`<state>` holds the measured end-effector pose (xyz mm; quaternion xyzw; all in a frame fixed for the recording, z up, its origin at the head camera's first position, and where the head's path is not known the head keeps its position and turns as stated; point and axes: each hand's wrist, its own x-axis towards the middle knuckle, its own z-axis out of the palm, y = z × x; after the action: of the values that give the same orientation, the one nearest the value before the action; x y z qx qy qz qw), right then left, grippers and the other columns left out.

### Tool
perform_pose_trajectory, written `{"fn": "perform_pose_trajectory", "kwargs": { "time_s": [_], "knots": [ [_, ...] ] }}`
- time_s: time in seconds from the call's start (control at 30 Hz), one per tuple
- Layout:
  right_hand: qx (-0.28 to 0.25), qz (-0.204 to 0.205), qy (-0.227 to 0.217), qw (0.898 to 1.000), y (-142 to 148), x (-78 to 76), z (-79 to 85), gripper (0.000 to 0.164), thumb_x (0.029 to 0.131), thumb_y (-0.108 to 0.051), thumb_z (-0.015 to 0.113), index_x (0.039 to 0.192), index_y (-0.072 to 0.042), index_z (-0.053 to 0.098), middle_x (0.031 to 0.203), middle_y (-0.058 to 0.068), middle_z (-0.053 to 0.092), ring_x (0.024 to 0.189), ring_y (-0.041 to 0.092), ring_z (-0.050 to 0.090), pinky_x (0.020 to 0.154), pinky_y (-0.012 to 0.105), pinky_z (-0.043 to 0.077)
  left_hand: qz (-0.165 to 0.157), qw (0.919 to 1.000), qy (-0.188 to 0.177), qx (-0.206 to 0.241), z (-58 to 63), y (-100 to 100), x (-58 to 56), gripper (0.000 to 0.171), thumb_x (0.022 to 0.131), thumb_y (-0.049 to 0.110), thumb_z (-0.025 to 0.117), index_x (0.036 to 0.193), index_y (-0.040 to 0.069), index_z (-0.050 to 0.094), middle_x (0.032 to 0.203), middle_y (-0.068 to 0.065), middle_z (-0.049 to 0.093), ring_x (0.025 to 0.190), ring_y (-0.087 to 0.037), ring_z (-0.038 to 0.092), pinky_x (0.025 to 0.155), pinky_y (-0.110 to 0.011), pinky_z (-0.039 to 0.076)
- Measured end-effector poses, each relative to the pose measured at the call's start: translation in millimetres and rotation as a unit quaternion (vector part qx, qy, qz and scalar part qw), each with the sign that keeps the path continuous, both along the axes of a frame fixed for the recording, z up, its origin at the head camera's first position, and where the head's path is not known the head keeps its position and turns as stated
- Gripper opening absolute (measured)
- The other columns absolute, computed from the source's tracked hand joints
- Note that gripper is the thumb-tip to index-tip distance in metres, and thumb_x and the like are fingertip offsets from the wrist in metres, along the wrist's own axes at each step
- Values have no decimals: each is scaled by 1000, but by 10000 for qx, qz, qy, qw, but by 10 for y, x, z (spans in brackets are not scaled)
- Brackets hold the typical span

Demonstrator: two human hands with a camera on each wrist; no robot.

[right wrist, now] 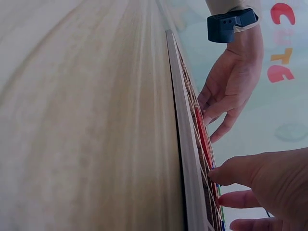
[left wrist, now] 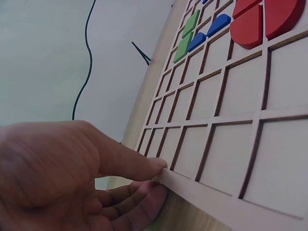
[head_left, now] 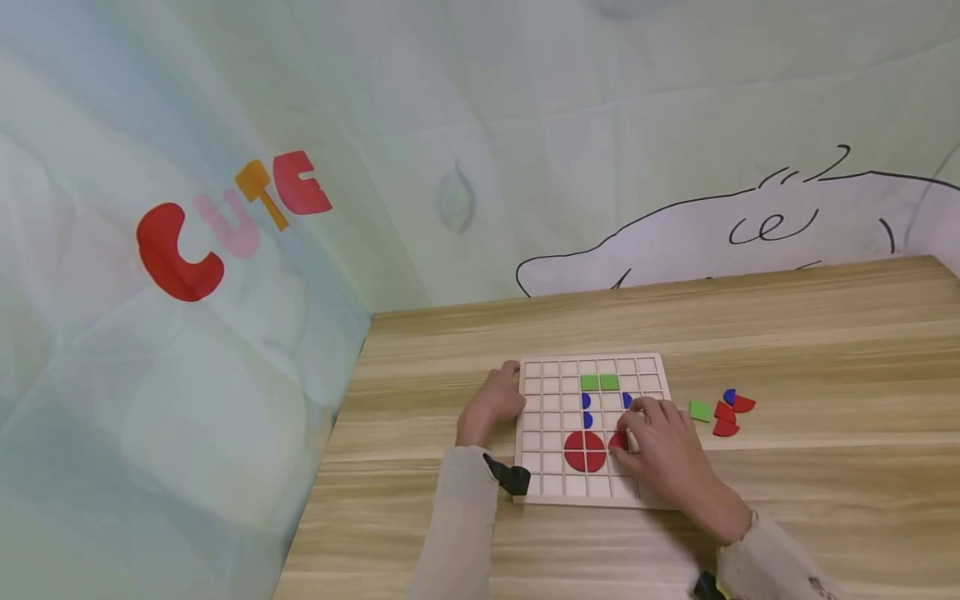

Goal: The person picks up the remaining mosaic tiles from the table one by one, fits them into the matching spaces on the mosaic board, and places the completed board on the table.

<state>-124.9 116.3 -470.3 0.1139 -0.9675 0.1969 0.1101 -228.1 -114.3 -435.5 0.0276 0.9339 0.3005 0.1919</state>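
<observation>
A pale wooden grid board (head_left: 551,485) lies on the table. My left hand (head_left: 491,408) holds its left edge, the thumb (left wrist: 139,166) on the rim and the other fingers curled beside and below it. Over the board's right half, my right hand (head_left: 667,450) has thumb and fingertips about a red quarter-circle piece (head_left: 617,440), which it partly hides. Left of that piece, several red quarters form a full red circle (head_left: 575,461). Two green squares (head_left: 600,382) sit side by side in an upper row. Blue half-circle pieces (head_left: 587,419) lie in cells below them.
Right of the board lie a loose green square (head_left: 701,411), red pieces (head_left: 726,428) and a blue piece (head_left: 729,395). The wood-grain table (head_left: 442,350) meets a printed cloth wall (head_left: 450,275) at the back and left. The left wrist wears a black device (right wrist: 221,29).
</observation>
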Motion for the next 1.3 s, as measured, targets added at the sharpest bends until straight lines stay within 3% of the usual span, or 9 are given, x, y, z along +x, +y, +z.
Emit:
{"fn": "perform_pose_trajectory", "kwargs": {
  "time_s": [0.33,0.57,0.83,1.0,1.3],
  "knots": [
    [-50,31,9,10000,35,9,15,25,74,-27,79,90,-12,67,114,14,58,108,37,49,91,53,38,10,10000,-12,34,-5,-4,5,59,90,1,44,147,9,32,138,-20,44,101,-27,44,83,-38,37],
    [-267,-309,-153,9990,258,14,113,23,77,-20,76,94,-7,66,117,19,56,109,39,46,88,56,38,6,10000,-10,89,-20,-2,-6,61,88,-1,45,147,8,32,136,-20,46,100,-27,45,82,-38,37],
    [-439,-733,424,9954,615,82,140,23,76,-17,74,90,-2,64,107,23,57,102,45,46,80,59,35,54,10000,22,38,-29,3,-7,59,90,1,45,147,9,32,138,-20,45,102,-27,45,84,-38,38],
    [-458,-1065,248,9930,739,131,125,28,76,-19,74,93,0,63,111,29,54,104,51,43,81,64,32,38,10000,30,27,-31,2,-7,60,90,0,45,147,9,32,137,-20,45,100,-27,46,82,-38,38],
    [-250,-1401,-575,9881,911,151,108,28,78,-18,73,93,3,63,119,36,45,108,56,34,86,67,27,-7,10000,54,64,-28,-7,-9,59,90,0,44,147,8,32,140,-22,43,103,-28,45,86,-39,38]
  ]
}}
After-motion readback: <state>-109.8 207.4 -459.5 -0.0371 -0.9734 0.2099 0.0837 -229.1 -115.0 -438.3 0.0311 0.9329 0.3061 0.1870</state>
